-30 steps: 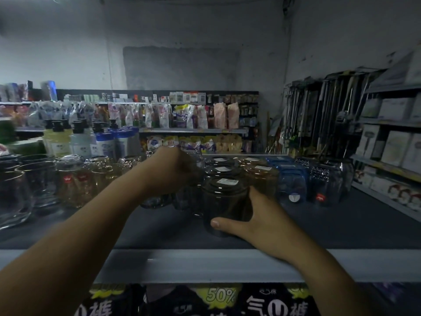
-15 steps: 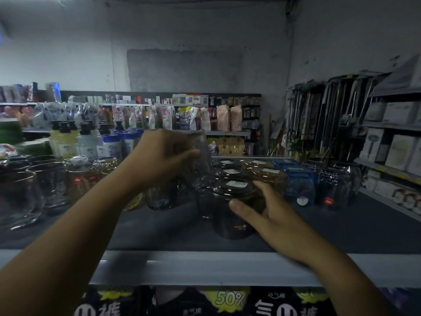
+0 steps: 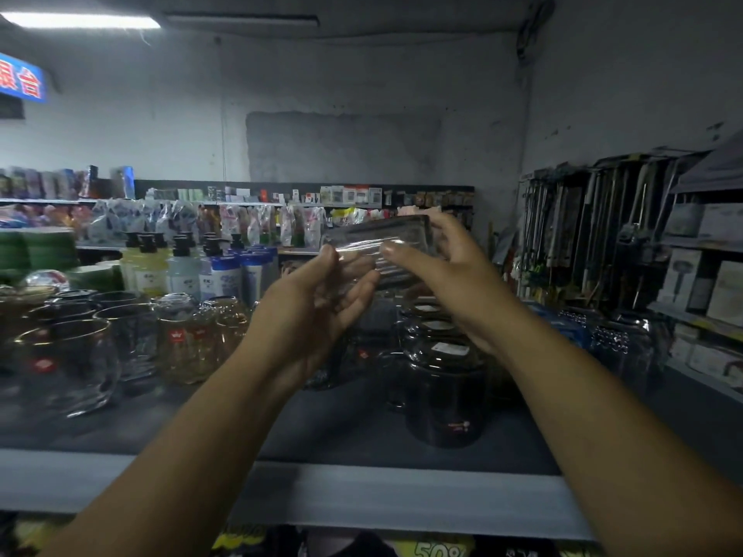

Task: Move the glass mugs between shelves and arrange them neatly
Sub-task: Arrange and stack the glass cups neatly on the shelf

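Carefully, my left hand (image 3: 321, 303) cups the mug (image 3: 382, 239) from below and my right hand (image 3: 446, 283) grips its side, as the glass seems slippery and fragile.

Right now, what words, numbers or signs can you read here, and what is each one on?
"合": on the blue sign, upper left; the character before it is cut off.
"50%": on the yellow package under the shelf, bottom cropped.
Too blurred to read: red stickers on the glasses, labels on the bottles, labels on the lidded mugs.
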`<state>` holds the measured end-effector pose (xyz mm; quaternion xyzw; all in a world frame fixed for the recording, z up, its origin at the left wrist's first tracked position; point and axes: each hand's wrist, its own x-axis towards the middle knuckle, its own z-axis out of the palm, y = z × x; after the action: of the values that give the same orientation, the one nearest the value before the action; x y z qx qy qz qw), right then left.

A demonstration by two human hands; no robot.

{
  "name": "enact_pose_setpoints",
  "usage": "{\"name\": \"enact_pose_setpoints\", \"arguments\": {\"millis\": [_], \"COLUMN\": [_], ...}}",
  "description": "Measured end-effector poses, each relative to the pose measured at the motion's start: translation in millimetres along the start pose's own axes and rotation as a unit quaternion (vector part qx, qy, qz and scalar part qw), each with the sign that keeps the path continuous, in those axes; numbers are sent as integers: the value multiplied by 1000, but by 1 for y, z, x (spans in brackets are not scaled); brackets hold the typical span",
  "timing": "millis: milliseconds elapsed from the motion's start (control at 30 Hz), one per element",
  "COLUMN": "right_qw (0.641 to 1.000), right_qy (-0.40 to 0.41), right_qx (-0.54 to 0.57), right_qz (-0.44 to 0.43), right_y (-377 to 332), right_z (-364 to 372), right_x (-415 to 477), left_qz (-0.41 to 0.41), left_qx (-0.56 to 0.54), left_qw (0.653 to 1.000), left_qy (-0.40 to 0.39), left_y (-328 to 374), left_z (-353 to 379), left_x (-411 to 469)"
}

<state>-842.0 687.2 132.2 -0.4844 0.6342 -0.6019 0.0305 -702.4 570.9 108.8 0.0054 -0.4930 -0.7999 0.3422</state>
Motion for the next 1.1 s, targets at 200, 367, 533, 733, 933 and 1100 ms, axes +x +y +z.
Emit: {"name": "enact_pose_setpoints", "arguments": {"millis": [200, 367, 533, 733, 933, 1100], "right_qw": [998, 995, 993, 993, 986, 984], "right_qy": [-62, -57, -28, -107, -162, -120], "right_qx": [-26, -75, -114, -31, 38, 113], "right_qz": [3, 29, 30, 30, 6, 69], "right_y": [-15, -31, -40, -41, -38, -36], "right_z": [-8, -10, -12, -24, -26, -10], "right_x": [8, 9, 19, 19, 18, 20], "left_qz": [-27, -18, 59, -74, -29, 136], "left_qx": [23, 209, 296, 358, 177, 249], "left_qw": [999, 977, 952, 928, 977, 959], "left_qy": [24, 27, 47, -68, -112, -16], "left_y": [6, 24, 31, 34, 25, 12], "left_z": [-12, -28, -43, -39, -29, -27], "left_x": [3, 2, 8, 11, 11, 9]}}
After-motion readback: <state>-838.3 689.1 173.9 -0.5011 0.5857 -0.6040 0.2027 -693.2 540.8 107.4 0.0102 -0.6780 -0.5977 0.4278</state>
